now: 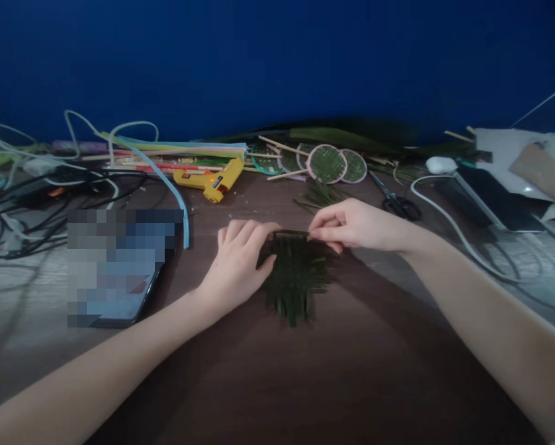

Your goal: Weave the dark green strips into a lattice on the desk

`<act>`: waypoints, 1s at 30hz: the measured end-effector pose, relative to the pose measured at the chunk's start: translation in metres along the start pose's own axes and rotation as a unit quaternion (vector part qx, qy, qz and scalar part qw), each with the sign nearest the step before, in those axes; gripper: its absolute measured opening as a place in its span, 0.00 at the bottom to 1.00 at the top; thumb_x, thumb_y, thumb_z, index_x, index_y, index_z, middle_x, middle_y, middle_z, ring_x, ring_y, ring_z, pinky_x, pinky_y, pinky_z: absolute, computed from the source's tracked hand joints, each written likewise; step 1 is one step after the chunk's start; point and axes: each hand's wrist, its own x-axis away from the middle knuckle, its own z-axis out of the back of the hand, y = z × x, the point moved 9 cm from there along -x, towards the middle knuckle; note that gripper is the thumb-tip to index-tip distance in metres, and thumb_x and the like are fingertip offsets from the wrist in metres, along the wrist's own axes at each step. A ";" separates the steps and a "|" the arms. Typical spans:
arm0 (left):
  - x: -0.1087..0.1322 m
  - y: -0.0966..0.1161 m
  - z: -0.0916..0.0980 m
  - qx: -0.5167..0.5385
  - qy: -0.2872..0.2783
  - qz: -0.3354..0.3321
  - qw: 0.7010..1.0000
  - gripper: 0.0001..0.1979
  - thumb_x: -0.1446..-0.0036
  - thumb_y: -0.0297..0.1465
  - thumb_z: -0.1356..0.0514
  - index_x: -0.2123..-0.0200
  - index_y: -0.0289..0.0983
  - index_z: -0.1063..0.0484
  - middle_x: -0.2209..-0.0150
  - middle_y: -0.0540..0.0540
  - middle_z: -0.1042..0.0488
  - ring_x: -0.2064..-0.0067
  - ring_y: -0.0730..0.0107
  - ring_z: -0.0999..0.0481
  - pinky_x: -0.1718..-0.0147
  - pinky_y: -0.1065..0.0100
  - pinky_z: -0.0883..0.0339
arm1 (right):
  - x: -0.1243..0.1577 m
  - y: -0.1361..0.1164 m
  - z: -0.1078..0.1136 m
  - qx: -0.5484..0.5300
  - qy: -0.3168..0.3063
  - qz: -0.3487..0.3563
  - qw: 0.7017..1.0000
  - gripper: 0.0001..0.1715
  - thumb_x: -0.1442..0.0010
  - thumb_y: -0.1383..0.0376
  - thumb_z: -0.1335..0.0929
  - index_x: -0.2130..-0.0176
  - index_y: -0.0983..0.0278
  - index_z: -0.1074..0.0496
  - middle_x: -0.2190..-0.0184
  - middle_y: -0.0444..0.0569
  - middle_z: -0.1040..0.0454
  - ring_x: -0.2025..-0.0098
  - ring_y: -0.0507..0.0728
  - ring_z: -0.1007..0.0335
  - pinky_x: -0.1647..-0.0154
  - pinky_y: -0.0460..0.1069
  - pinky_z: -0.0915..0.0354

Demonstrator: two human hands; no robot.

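A small woven piece of dark green leaf strips (293,278) lies on the brown board, its loose ends sticking out at the front and right. Along its far edge, a narrow leaf strip (292,233) stretches between my two hands. My left hand (243,259) has its fingers bent over the strip's left end, with the thumb lower down by the weave. At the other end, my right hand (345,225) pinches the strip between thumb and fingers. Both hands partly cover the weave's upper corners.
A yellow glue gun (212,181) lies behind my left hand. Round woven fans (327,164) with sticks lie at the back, near scissors (393,199). To the left are a phone (133,272) and tangled cables (8,216); another phone (500,194) stands right.
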 end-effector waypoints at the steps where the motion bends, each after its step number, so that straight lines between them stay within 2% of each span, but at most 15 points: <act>1: 0.000 0.001 0.001 -0.003 0.002 -0.005 1.000 0.17 0.47 0.25 0.43 0.54 0.40 0.38 0.61 0.47 0.30 0.56 0.61 0.38 0.60 0.62 0.45 | 0.000 0.000 0.001 0.009 0.006 -0.001 1.000 0.12 0.45 0.58 0.35 0.67 0.65 0.29 0.86 0.40 0.34 0.82 0.46 0.43 0.80 0.45 0.49; 5: 0.001 0.005 0.003 -0.007 0.007 -0.018 1.000 0.15 0.47 0.24 0.44 0.55 0.40 0.37 0.61 0.47 0.30 0.56 0.61 0.37 0.60 0.62 0.44 | 0.000 -0.001 0.001 0.052 0.020 -0.008 0.998 0.12 0.46 0.59 0.35 0.70 0.65 0.28 0.86 0.40 0.35 0.81 0.47 0.41 0.77 0.45 0.47; 10: 0.002 0.006 0.005 -0.014 0.018 -0.031 0.999 0.15 0.46 0.24 0.44 0.54 0.40 0.38 0.60 0.46 0.31 0.56 0.61 0.36 0.61 0.61 0.43 | 0.000 0.002 -0.004 0.070 0.006 -0.021 0.997 0.13 0.47 0.57 0.35 0.69 0.64 0.27 0.86 0.40 0.37 0.82 0.48 0.44 0.79 0.45 0.48; 13: 0.003 0.005 0.004 -0.019 0.023 -0.027 0.999 0.16 0.46 0.25 0.44 0.53 0.39 0.39 0.58 0.45 0.33 0.56 0.61 0.36 0.59 0.61 0.41 | -0.001 0.001 -0.003 0.081 0.017 -0.016 0.996 0.14 0.48 0.57 0.34 0.70 0.64 0.26 0.83 0.41 0.34 0.81 0.47 0.44 0.79 0.45 0.49; 18: 0.002 0.000 0.004 0.016 0.034 -0.010 0.999 0.19 0.49 0.24 0.43 0.53 0.36 0.40 0.55 0.42 0.36 0.52 0.60 0.36 0.54 0.59 0.38 | -0.001 0.001 0.001 0.105 0.056 -0.014 0.993 0.13 0.48 0.56 0.35 0.71 0.63 0.26 0.76 0.44 0.27 0.75 0.50 0.37 0.76 0.46 0.45; 24: 0.000 -0.008 -0.004 0.083 0.012 0.015 0.996 0.20 0.50 0.23 0.42 0.53 0.37 0.42 0.63 0.48 0.32 0.59 0.67 0.31 0.58 0.62 0.35 | -0.001 0.001 0.000 0.132 0.060 -0.020 0.989 0.14 0.48 0.56 0.35 0.73 0.63 0.27 0.78 0.44 0.27 0.76 0.50 0.37 0.76 0.46 0.46; 30: -0.001 -0.006 -0.004 0.098 0.007 0.010 0.995 0.19 0.51 0.22 0.42 0.55 0.37 0.41 0.66 0.49 0.31 0.62 0.68 0.30 0.60 0.64 0.34 | 0.000 0.000 -0.001 0.157 0.068 -0.020 0.985 0.13 0.48 0.56 0.34 0.75 0.63 0.29 0.81 0.42 0.30 0.79 0.48 0.41 0.78 0.46 0.48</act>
